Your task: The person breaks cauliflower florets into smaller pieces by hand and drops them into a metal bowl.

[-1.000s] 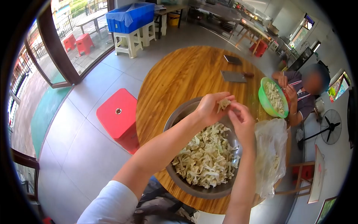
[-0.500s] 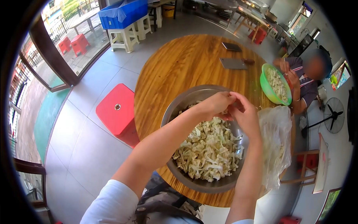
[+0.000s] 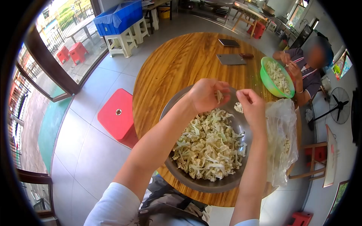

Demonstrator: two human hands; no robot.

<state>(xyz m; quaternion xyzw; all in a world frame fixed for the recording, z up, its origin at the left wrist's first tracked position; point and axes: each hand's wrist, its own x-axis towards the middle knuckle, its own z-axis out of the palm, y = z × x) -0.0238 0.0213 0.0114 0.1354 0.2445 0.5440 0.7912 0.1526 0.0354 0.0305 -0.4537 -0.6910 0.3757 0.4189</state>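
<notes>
Both hands are above a wide metal bowl [image 3: 170, 109] heaped with torn cauliflower pieces [image 3: 211, 147]. My left hand [image 3: 206, 95] is over the bowl's far side, its fingers curled around a small cauliflower piece [image 3: 219, 96]. To its right, my right hand [image 3: 252, 110] pinches a small white cauliflower floret [image 3: 238, 107] between thumb and fingertips. The hands are apart, with a gap between their fingers. Right of the bowl lies a clear plastic bag [image 3: 282, 139] with pale pieces partly visible inside.
The round wooden table [image 3: 169, 64] also carries a cleaver [image 3: 232, 59] and a dark flat object [image 3: 229, 42]. Across it, another person [image 3: 307, 75] works over a green basin [image 3: 268, 83] of cauliflower. A red stool [image 3: 117, 116] stands left of the table.
My hands were together at the bowl's far right; now they are apart, the left moved left and up. Cauliflower pieces now show in both. The view has shifted slightly.
</notes>
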